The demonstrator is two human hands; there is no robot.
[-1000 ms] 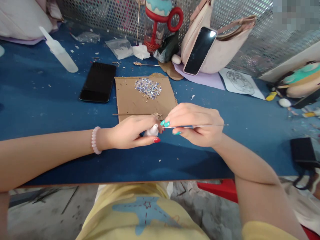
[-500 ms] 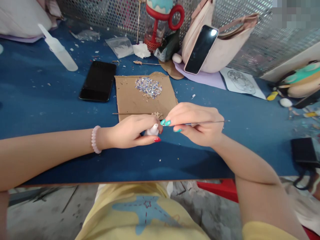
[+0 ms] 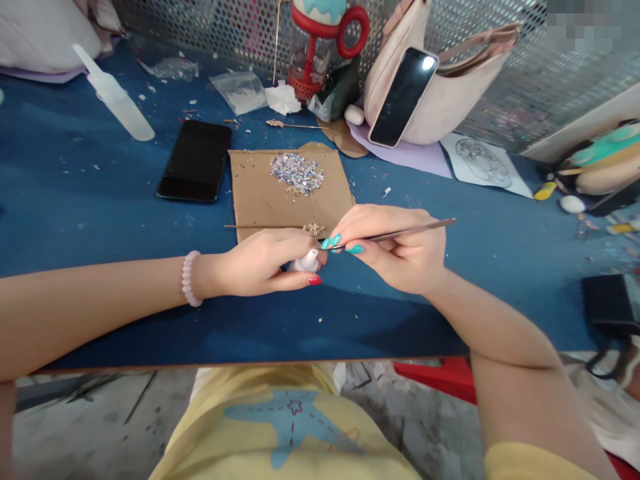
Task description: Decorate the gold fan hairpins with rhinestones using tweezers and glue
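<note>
My left hand (image 3: 265, 263) is closed around a small white object with a narrow, tube-like tip (image 3: 306, 261); most of its body is hidden by the fingers. In my right hand (image 3: 395, 247) is a pair of slim metal tweezers (image 3: 417, 230), pinched near the pointed end. That end is close to the left fingertips, and whether it grips anything is too small to tell. Just beyond the left hand, a thin hair stick with an ornate gold head (image 3: 314, 229) lies across a cardboard piece (image 3: 267, 207). A pile of tiny bluish-white sparkling bits (image 3: 297, 175) rests on the cardboard.
A black phone (image 3: 196, 161) lies left of the cardboard, with a white squeeze bottle (image 3: 123, 110) farther left. Behind are a second hair stick (image 3: 297, 126), a plastic bag (image 3: 240, 92), a red-handled cup (image 3: 313, 50), and a phone (image 3: 404, 97) leaning on a pink bag (image 3: 450, 100).
The tweezers have turned in my right hand: their rear end has risen and their broad side now shows. My left hand and the white object have barely moved.
</note>
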